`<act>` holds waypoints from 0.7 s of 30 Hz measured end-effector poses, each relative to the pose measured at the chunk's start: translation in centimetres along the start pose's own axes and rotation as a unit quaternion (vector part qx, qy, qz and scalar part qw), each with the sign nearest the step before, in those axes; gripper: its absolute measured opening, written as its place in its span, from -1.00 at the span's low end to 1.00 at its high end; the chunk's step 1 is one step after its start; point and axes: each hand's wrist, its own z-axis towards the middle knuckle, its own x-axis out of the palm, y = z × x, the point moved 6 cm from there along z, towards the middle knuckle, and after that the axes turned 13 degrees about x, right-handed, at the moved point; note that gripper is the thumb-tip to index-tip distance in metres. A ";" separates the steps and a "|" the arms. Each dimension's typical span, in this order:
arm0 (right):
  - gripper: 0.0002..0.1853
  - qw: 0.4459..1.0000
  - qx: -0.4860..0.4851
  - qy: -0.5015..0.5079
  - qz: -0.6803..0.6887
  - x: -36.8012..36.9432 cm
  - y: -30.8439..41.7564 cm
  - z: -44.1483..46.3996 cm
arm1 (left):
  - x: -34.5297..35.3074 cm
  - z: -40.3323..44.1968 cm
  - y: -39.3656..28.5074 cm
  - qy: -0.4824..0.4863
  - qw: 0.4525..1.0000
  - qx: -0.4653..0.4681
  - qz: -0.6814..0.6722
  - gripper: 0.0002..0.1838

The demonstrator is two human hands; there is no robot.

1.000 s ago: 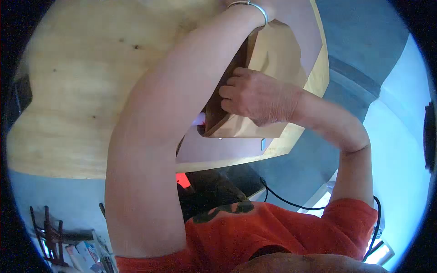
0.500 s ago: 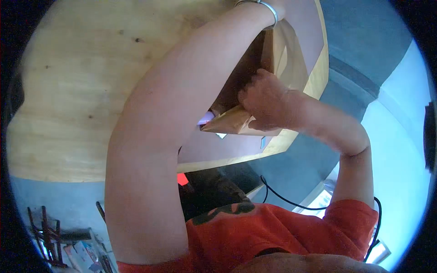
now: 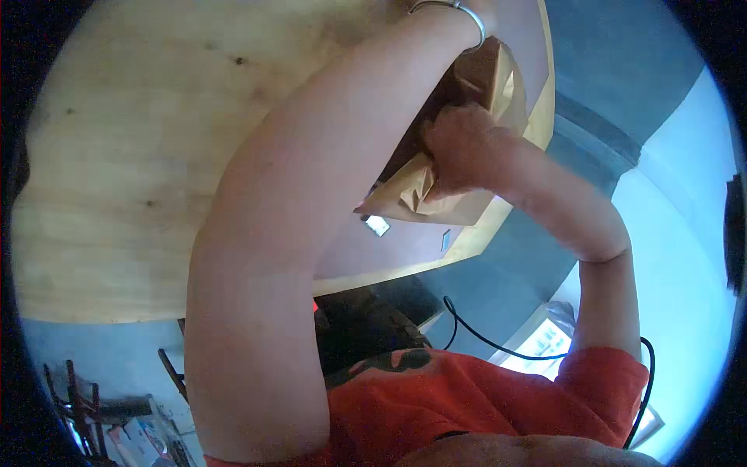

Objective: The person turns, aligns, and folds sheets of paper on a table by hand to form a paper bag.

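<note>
A brown paper bag (image 3: 455, 208) lies on the lilac-coloured part of the table, with its dark mouth facing my arms. My right hand (image 3: 463, 148) is closed on its near edge, the thumb outside and the fingers curled at the opening; they are slightly blurred. My left arm (image 3: 311, 179) stretches across the bag, with a silver bangle (image 3: 477, 23) at the wrist. Only the base of my left hand (image 3: 489, 11) shows at the top edge, so its fingers are out of view. A small white-and-dark rectangular item (image 3: 377, 226) lies beside the bag's corner.
A pale wooden tabletop (image 3: 148, 148) spreads to the left. Near its front edge sits a small bluish rectangle (image 3: 446, 240). A black cable (image 3: 498, 342) loops beside my red shirt (image 3: 459, 389). Dark wooden legs (image 3: 74, 397) of furniture stand at lower left.
My right hand and the bag's near edge have shifted slightly up and right. A purple item by the bag's corner is now hidden, while more of the white-and-dark item shows.
</note>
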 end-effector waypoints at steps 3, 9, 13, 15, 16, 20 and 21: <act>-0.34 1.000 0.011 0.019 -0.015 0.2 -0.2 0.0 | -0.7 -0.3 -0.4 0.012 1.000 0.013 0.009 -0.68; -0.29 0.998 0.035 -0.042 -0.013 0.0 -0.1 -0.8 | -1.0 -1.3 -1.0 0.019 0.997 -0.048 0.061 -0.65; -0.31 0.999 0.012 -0.043 -0.014 -0.4 0.1 -1.3 | -1.0 -0.6 -0.7 0.041 0.999 -0.008 0.009 -0.64; -0.28 0.999 -0.001 -0.042 -0.006 -0.7 0.3 -2.0 | -0.8 -0.4 -0.7 0.052 0.999 -0.008 0.012 -0.64; -0.24 0.999 0.008 -0.040 0.021 -0.6 0.3 -2.4 | -0.6 -0.3 -0.6 0.048 0.999 0.000 0.024 -0.64; -0.16 0.983 -0.089 -0.147 0.059 -1.3 1.3 -4.5 | -0.7 -0.6 -0.4 0.027 0.999 -0.004 0.022 -0.65; -0.16 0.983 -0.088 -0.147 0.059 -1.2 1.2 -4.7 | -0.8 -0.7 -0.6 0.027 0.999 -0.003 0.021 -0.65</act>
